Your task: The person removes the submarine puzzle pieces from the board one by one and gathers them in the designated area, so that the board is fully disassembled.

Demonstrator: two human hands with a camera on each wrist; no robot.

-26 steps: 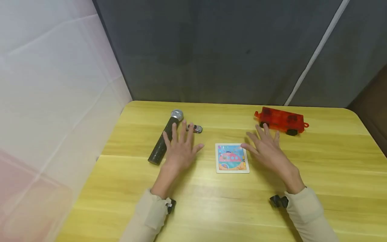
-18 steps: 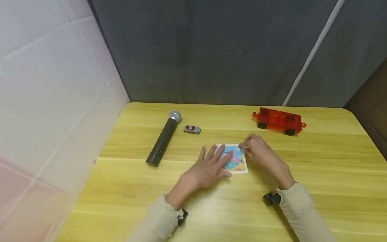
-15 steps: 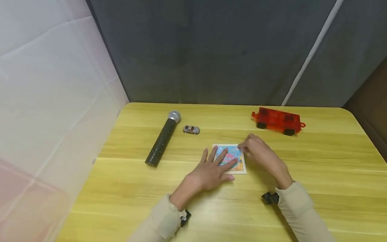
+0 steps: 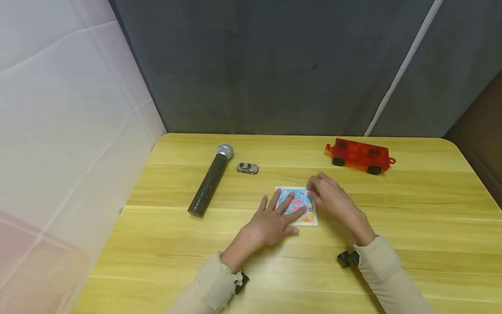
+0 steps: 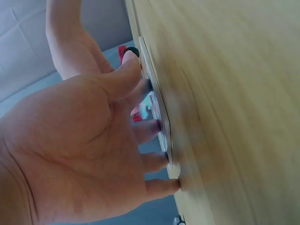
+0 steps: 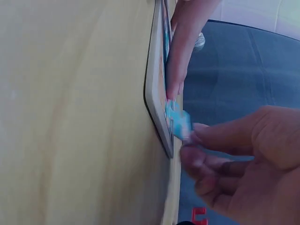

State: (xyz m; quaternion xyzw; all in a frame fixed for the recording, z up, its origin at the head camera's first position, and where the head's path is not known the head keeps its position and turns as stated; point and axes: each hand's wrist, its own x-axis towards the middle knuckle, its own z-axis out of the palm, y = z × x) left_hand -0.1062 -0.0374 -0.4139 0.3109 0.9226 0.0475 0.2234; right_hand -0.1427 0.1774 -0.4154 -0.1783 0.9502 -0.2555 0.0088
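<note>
A small square jigsaw puzzle (image 4: 308, 216) with a white border and a pink and blue sea picture lies flat on the table. My left hand (image 4: 268, 226) rests its spread, straight fingers on the puzzle and hides part of the picture. In the left wrist view, the little fingertip (image 5: 174, 185) touches the tabletop beside the border. At the puzzle's far right corner, my right hand (image 4: 333, 199) pinches a light blue puzzle piece (image 6: 179, 122) between thumb and fingertips. The piece looks blurred and tilted up, at the puzzle's edge.
A black microphone (image 4: 208, 183) with a silver head lies to the left. Beside it stands a small grey toy car (image 4: 247, 168). A red see-through toy wagon (image 4: 360, 155) with black wheels is at the back right. The wooden table (image 4: 157, 261) meets a dark curtain behind.
My left hand has moved right from near the microphone onto the puzzle. My right hand has come from open fingers to a pinch at the corner, and a piece has lifted.
</note>
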